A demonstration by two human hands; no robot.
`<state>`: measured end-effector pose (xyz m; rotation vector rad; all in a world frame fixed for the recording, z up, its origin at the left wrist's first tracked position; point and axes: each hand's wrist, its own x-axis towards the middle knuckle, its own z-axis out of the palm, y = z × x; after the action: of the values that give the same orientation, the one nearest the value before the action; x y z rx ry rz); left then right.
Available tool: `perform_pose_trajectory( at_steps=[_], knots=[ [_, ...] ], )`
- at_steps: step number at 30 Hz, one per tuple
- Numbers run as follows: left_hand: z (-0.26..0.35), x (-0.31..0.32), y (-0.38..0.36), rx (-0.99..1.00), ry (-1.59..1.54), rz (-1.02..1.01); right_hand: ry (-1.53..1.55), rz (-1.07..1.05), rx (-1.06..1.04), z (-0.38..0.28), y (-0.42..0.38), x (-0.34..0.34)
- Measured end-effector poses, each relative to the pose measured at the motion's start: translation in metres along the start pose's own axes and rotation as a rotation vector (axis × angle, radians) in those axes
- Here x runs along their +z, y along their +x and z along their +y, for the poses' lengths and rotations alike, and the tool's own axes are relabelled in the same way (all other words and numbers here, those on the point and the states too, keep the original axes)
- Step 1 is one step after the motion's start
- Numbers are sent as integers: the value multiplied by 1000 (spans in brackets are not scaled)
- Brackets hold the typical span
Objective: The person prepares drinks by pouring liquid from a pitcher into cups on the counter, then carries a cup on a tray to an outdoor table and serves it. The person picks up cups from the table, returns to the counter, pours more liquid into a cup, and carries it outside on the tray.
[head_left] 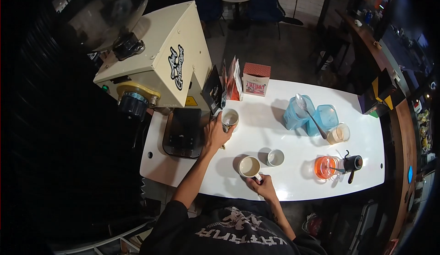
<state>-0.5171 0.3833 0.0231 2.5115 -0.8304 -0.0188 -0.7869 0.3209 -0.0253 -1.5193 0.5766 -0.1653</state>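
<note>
My left hand (pixel 217 134) is closed around the side of a whitish cup (pixel 230 117), beside the black scale-like tray (pixel 184 133) under the grinder. Low at the front of the white table, my right hand (pixel 263 187) grips the handle of a cream mug (pixel 249 167). The mug is upright and its inside looks pale. Just beyond it, to the right, stands a small white cup (pixel 275 157) that neither hand touches.
A large cream coffee grinder (pixel 165 58) looms at left. Packets (pixel 234 80) and a red-white box (pixel 256 79) stand behind. Rightward are blue containers (pixel 298 113) with a spoon (pixel 309 113), a glass (pixel 338 134), a jar of orange liquid (pixel 325 168) and a black kettle (pixel 353 163).
</note>
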Motion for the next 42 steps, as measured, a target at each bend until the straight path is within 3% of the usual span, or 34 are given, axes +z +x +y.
perform_pose_trajectory(
  at_steps=[2, 4, 6, 12, 14, 16, 20, 21, 22, 24, 26, 28, 29, 34, 42],
  knots=[
    [-2, 13, 14, 64, -32, -17, -4, 15, -2, -3, -1, 1],
    [8, 17, 27, 248, -54, 6, -9, 32, -6, -3, -1, 1],
    [19, 20, 43, 261, -79, -91, -10, 41, 8, -3, -1, 3],
    [51, 42, 85, 655, -155, -132, 87, 36, 118, -4, -2, 5],
    [59, 44, 98, 670, -142, -210, 44, -26, 154, 3, -2, -1],
    [63, 48, 109, 783, -117, -259, 225, -94, 143, 12, 2, -1],
    [55, 58, 117, 893, -130, -169, 309, -92, 127, 16, 8, 5],
    [57, 54, 117, 843, -93, -279, 288, -114, 131, 12, 12, 6],
    [57, 52, 114, 838, -91, -280, 267, -136, 134, 8, 15, 9],
    [58, 46, 104, 959, -25, -91, 294, -152, 114, 11, 26, 20],
    [54, 35, 90, 895, -8, -101, 307, -150, 102, 10, 37, 33],
    [49, 13, 73, 701, -118, -28, 312, -150, 91, 6, 50, 46],
    [43, -10, 62, 606, -256, -165, 300, -136, 81, 6, 58, 53],
    [-12, -67, -2, 428, -454, -197, 217, -51, -11, 5, 99, 82],
    [-86, -60, -77, 85, -751, -207, 368, 15, -27, -5, 146, 118]
  ],
)
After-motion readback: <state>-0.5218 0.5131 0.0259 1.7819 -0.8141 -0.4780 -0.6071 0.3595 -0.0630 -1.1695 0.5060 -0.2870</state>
